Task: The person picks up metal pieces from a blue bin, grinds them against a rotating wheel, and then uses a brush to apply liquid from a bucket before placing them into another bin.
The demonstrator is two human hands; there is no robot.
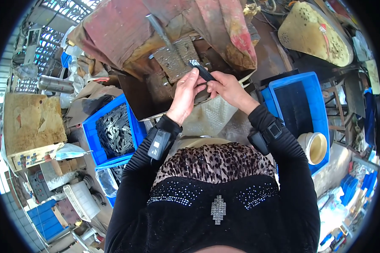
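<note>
Left hand [184, 93] and right hand [229, 88], fingers closed, grip a slim black bundle of strips [204, 74] (silvery ends up-left) over a rusty, open metal box [133, 99]; leftward stands a blue plastic bin [135, 122] of dark strips.

There are two hands [185, 92] [230, 89] and one bundle [204, 73].

On my feed I'm seeing the bundle of dark strips [206, 75] showing matt sides, while its ends are gleaming like bare metal. The bar [159, 30] is catching light as smooth grey metal; the block [169, 63] is looking rough and grimy. The reddish cloth [118, 31] is appearing matt and stained. The left bin [136, 122] and right tub [321, 99] are showing smooth blue plastic, and the bubble wrap [209, 117] is shining, translucent and dimpled.
</note>
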